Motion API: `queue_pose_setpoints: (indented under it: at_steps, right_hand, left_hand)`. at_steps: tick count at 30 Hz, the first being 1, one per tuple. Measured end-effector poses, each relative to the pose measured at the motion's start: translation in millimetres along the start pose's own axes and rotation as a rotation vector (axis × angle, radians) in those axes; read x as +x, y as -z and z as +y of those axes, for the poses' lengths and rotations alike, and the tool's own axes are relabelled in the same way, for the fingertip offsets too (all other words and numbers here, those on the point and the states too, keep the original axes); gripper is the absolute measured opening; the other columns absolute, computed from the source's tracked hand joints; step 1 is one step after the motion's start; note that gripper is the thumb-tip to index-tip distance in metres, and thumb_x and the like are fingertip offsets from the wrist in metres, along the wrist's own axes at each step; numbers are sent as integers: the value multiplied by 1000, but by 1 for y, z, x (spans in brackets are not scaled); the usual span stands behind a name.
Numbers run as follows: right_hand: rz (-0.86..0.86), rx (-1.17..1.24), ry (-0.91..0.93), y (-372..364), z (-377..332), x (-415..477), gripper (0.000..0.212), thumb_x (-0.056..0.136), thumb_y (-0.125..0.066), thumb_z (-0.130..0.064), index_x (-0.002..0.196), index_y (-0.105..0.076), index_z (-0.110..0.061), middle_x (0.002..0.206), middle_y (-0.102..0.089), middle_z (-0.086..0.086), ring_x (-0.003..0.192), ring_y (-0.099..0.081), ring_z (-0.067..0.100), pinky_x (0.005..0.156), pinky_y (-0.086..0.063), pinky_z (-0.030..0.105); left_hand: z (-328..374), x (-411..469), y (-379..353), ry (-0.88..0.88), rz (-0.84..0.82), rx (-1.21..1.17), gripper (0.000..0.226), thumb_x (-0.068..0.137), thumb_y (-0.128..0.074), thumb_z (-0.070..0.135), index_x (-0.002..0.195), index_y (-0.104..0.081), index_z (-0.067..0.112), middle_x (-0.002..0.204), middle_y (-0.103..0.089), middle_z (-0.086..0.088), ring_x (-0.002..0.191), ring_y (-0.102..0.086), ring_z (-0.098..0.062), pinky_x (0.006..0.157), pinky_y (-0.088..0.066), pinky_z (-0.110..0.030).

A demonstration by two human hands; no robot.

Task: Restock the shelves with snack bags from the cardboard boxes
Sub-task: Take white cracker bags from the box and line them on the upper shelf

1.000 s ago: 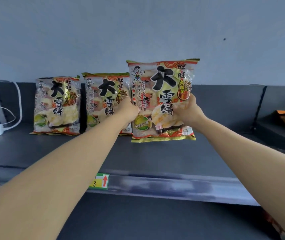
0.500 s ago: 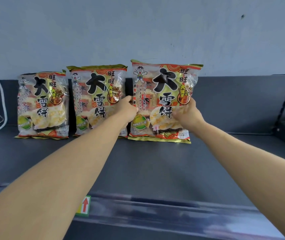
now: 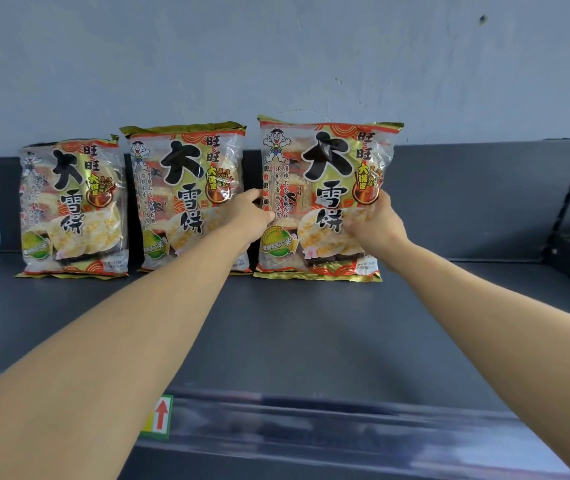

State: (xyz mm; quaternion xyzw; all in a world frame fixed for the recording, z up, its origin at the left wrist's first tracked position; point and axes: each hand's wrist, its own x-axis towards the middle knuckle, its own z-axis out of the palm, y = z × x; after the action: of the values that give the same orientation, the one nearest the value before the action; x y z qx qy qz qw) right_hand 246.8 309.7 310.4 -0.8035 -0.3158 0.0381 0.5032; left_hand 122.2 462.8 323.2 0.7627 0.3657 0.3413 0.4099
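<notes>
Head view: the third snack bag [image 3: 323, 168] is held upright at the back of the shelf [image 3: 311, 323], its long axis vertical and its bottom seam apparently set down on the shelf surface. It is gripped between both hands at mid-height. The left hand [image 3: 250, 218] is curled round its left edge, and the fingers [image 3: 358, 221] of the right hand [image 3: 377, 226] are pinched onto its right edge. The bag lies straight ahead of both hands, so neither arm is nearer. Just to its left the middle bag [image 3: 186, 188] is stood, with the left bag [image 3: 72, 206] beyond. The left hand sits in front of the narrow gap between the held bag and the middle bag, so the middle bag is judged likely to be brushed on release unless that hand is drawn straight back.
</notes>
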Motion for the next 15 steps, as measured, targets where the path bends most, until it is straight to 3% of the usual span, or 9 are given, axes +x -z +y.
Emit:
queue_pose_setpoints:
  at_steps: [6, 15]
  right_hand:
    - [-35, -40, -56, 0, -7, -4, 59, 88, -54, -28, 140, -29, -19, 125, -56, 12, 113, -55, 35, 98, -47, 49]
    - [-63, -88, -133, -10, -9, -4, 57, 90, -45, -28, 140, -21, -15, 130, -50, 18, 118, -49, 39, 99, -44, 52]
  left_hand:
    - [1, -4, 7, 31, -10, 144, 54, 90, -62, 7, 140, -44, 10, 131, -55, -12, 114, -57, -28, 97, -50, -41]
    - [-4, -8, 3, -5, 10, 351, 39, 93, -57, 16, 131, -50, 7, 122, -60, -11, 106, -59, -28, 92, -51, -41]
